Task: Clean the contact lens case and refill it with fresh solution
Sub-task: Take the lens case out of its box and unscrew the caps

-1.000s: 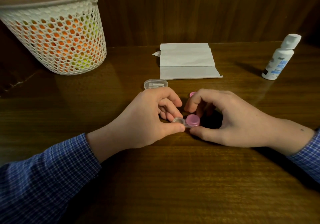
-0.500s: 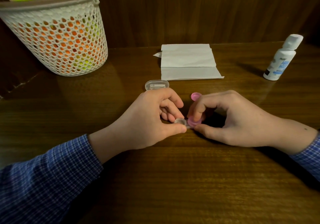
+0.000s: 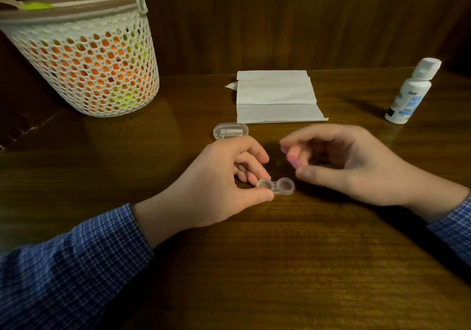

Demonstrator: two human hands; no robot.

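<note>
The clear contact lens case point(image 3: 276, 187) lies on the wooden table point(image 3: 280, 266) with both wells uncapped. My left hand point(image 3: 221, 184) pinches its left well between thumb and fingers. My right hand point(image 3: 349, 161) hovers just to the right and above, pinching a pink cap point(image 3: 293, 161) at its fingertips. A second patch of pink point(image 3: 283, 149) shows under the index fingertip; I cannot tell whether it is another cap. The white solution bottle point(image 3: 411, 92) stands capped at the far right.
A folded white paper towel point(image 3: 276, 97) lies behind the hands. A small clear oval container point(image 3: 230, 130) sits just beyond my left hand. A white mesh basket point(image 3: 86, 57) with orange and green contents stands at the back left. A dark wood wall closes the back.
My right hand has unscrewed the pink cap from the right well and lifted it up and away to the right. The left hand kept holding the case still.
</note>
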